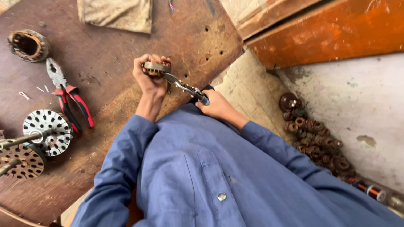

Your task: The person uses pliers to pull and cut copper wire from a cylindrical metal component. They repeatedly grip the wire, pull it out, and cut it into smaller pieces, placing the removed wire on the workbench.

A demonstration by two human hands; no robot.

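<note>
My left hand [149,80] grips a small round motor stator [155,68] with copper windings, held over the brown wooden workbench [109,84]. My right hand [216,105] is closed on the blue-tipped handles of metal cutters [185,87], whose jaws reach into the stator. Both arms wear blue shirt sleeves, and my blue shirt fills the lower part of the view.
Red-handled pliers [67,94] lie on the bench at left. A wound stator ring [27,44] sits at far left. Two perforated metal discs on shafts [46,131] rest near the left edge. A cloth [115,14] lies at top. Several old coils [317,138] are piled on the floor at right.
</note>
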